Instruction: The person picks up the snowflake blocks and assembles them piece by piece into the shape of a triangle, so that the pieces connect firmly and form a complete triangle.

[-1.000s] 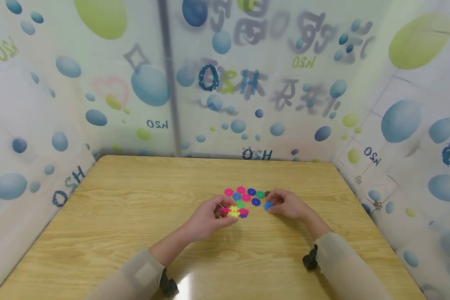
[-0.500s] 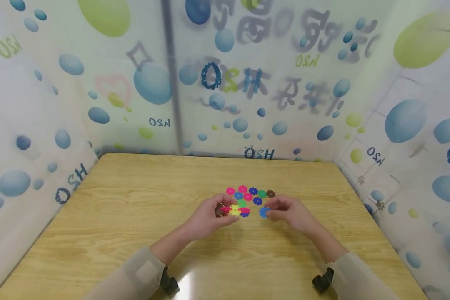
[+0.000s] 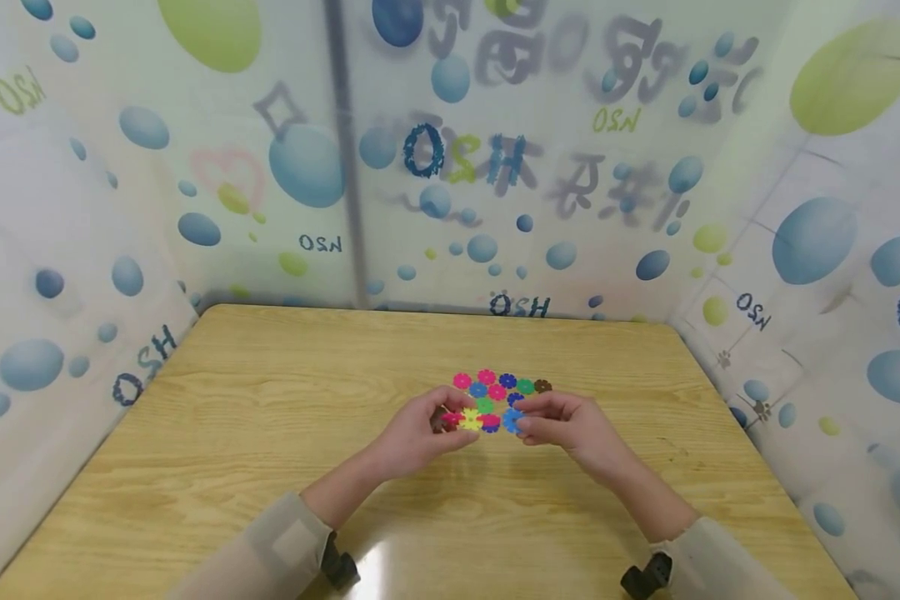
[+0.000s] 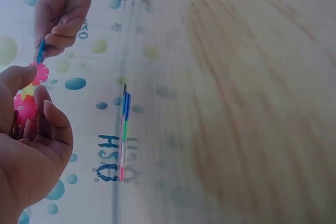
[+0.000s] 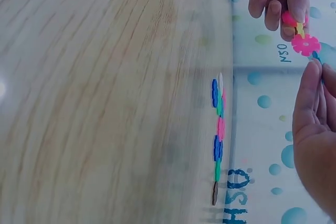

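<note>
My left hand (image 3: pixel 408 437) grips a short chain of flower-shaped plastic snowflake discs. A yellow disc (image 3: pixel 470 420) sits in the middle of it, with a pink disc (image 5: pixel 306 45) on the outer end and another pink disc (image 4: pixel 25 108) nearer the palm. Something brown shows beside the palm, mostly hidden by the fingers. Between thumb and fingers, my right hand (image 3: pixel 585 429) pinches a blue snowflake disc (image 3: pixel 511 420). In the right wrist view the blue disc's edge is right at the rim of the outer pink disc.
Several loose snowflake discs lie flat on the wooden table (image 3: pixel 270 400) beyond the hands, among them a pink one (image 3: pixel 487 377), a green one (image 3: pixel 525 386) and a brown one (image 3: pixel 543 386). A printed curtain (image 3: pixel 450 208) hangs behind the table's far edge.
My right hand has brought the blue disc leftward from beside the loose discs to the chain's outer end. My left hand keeps its grip on the chain, nearly still.
</note>
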`<state>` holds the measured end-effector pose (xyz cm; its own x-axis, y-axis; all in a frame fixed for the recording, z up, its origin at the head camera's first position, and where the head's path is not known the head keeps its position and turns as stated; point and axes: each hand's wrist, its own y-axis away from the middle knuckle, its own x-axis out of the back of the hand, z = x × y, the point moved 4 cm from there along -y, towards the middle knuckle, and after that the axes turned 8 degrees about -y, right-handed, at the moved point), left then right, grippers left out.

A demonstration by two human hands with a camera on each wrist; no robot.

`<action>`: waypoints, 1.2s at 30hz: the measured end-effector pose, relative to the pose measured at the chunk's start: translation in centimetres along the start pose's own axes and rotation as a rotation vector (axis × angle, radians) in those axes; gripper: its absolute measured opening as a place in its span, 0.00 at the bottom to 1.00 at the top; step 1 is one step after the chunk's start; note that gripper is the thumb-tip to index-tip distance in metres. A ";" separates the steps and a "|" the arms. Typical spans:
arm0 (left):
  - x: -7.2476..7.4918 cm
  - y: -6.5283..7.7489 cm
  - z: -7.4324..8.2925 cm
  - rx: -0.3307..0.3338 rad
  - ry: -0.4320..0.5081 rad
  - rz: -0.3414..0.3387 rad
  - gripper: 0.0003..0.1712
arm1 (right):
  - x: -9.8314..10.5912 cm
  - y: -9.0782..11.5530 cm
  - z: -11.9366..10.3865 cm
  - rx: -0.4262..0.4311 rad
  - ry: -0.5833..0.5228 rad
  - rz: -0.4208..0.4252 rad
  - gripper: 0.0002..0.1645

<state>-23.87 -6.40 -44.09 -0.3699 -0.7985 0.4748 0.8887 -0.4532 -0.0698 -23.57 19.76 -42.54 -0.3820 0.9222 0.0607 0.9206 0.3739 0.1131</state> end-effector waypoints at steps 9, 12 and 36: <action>0.0 -0.1 -0.1 -0.003 -0.003 -0.003 0.22 | -0.4 -0.2 0.1 -0.019 -0.018 -0.006 0.27; -0.1 -0.1 0.0 -0.003 0.000 -0.007 0.22 | -0.5 -0.3 0.2 -0.019 -0.024 -0.007 0.27; 0.0 -0.1 0.2 0.001 0.084 -0.046 0.20 | -1.3 -0.1 0.1 0.019 -0.056 -0.010 0.26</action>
<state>-23.94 -6.26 -43.94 -0.4318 -0.8074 0.4020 0.8705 -0.4898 -0.0487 -23.17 18.49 -42.76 -0.3860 0.9225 0.0039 0.9185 0.3839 0.0949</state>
